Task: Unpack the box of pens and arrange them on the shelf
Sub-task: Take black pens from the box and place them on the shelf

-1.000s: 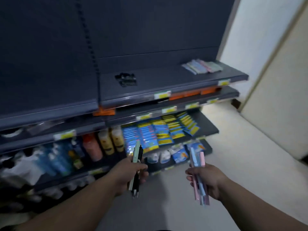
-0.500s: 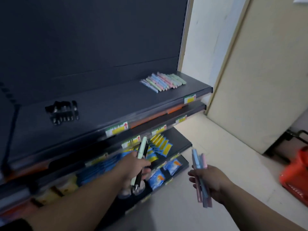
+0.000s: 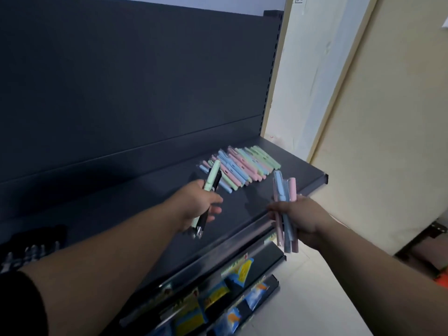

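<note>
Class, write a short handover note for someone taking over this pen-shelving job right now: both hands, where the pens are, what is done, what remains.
Left hand: grips a mint-green pen and a black pen, held above the dark shelf.
Right hand: grips a bunch of pink and blue pens at the shelf's front edge.
Done: a row of pastel pens lies at the shelf's right end.
Left: set down the pens from both hands. The pastel ones probably join the row, and the black pen likely belongs apart from it. The box is not in view.
</note>
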A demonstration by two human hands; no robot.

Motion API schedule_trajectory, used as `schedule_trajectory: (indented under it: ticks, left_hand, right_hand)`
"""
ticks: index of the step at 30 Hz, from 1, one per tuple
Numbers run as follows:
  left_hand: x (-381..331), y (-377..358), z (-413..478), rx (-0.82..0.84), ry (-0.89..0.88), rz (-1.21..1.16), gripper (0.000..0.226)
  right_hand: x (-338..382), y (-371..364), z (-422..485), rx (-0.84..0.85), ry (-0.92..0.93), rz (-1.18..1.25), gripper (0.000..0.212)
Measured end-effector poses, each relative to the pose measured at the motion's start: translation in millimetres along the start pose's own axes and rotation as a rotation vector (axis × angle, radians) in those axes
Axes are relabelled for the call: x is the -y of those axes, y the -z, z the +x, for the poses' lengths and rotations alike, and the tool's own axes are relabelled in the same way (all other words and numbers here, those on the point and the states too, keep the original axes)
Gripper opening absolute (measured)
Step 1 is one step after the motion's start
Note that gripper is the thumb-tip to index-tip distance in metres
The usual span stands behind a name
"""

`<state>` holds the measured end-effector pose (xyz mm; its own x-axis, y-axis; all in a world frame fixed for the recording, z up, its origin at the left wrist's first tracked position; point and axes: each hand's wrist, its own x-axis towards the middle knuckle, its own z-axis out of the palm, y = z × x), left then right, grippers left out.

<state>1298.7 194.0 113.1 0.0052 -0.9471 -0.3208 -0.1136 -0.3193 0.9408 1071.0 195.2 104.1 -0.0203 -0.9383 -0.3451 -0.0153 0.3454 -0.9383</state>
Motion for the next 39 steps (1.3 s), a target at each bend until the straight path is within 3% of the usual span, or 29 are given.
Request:
schedule_trajectory:
  ticks: [6,14,17,21,28,34,39]
  left_hand:
    - [-15,-10,56,-0.069,0.05,-0.039,0.012]
    - [-36,-54,128,-0.296,0.043,-0.021,0.006]
    - [-39,-65,147,-0.38,0.043,-0.03,0.02]
    - [-33,-69,155,-0.478,0.057,-0.039,0.022]
    - [-32,-67,155,-0.531,0.063,-0.09,0.014]
    - [-28,-64,156,-0.477,0.041,-0.073,0.012]
    - [-19,-61,165,-0.47,0.063,-0.056,0.016]
  right_hand:
    - [26,0,86,0.178,-0.078,0.002,0.017]
    - [59,29,214,0.326,-0.093,-0.065,0.023]
    - [69,35,243,0.395,-0.086,-0.138,0.023]
    - [76,31,265,0.442,-0.082,-0.238,0.019]
    - [80,21,278,0.339,0.045,-0.403,0.024]
    - [77,14,281,0.221,0.252,-0.74,0.026]
    - [75,16,286,0.17,0.31,-0.802,0.024]
